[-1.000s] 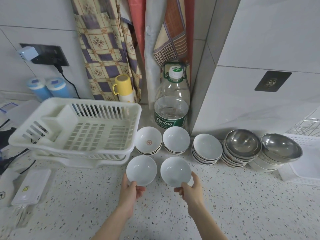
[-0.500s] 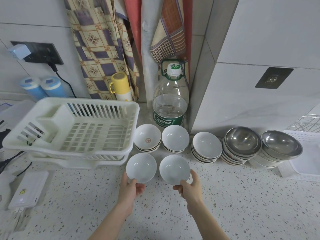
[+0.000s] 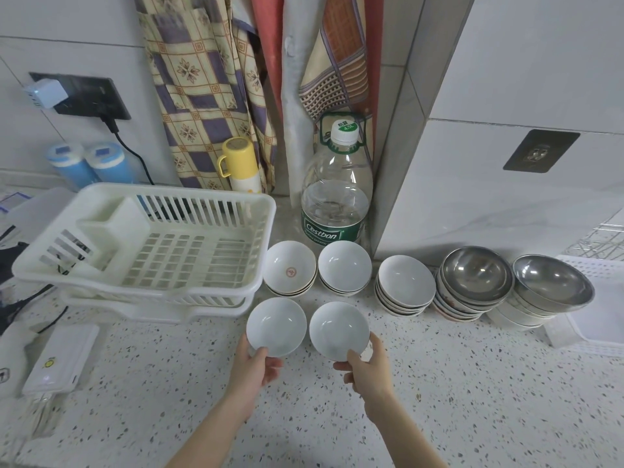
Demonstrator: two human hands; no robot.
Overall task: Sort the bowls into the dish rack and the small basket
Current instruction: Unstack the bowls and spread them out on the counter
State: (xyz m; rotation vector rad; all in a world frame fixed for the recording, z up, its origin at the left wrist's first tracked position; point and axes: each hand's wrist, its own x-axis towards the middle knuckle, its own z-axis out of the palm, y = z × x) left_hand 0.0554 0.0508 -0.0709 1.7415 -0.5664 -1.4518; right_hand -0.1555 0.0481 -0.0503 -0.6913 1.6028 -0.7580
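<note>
My left hand pinches the near rim of a small white bowl, thumb inside the rim. My right hand holds a second white bowl the same way, just right of the first. Both bowls sit low over the speckled counter in front of the white dish rack, which has nothing in it. Behind them stand stacks of white bowls and two stacks topped by steel bowls. A white basket lies at the far right, partly cut off.
A large water bottle stands against the wall corner behind the bowls. A yellow cup and two blue-capped containers stand behind the rack. A white power bank and cables lie at the left. Cloths hang above.
Both hands keep hold of their bowls in nearly the same spot; the view has shifted slightly, and the bowls sit a touch closer to the rack.
</note>
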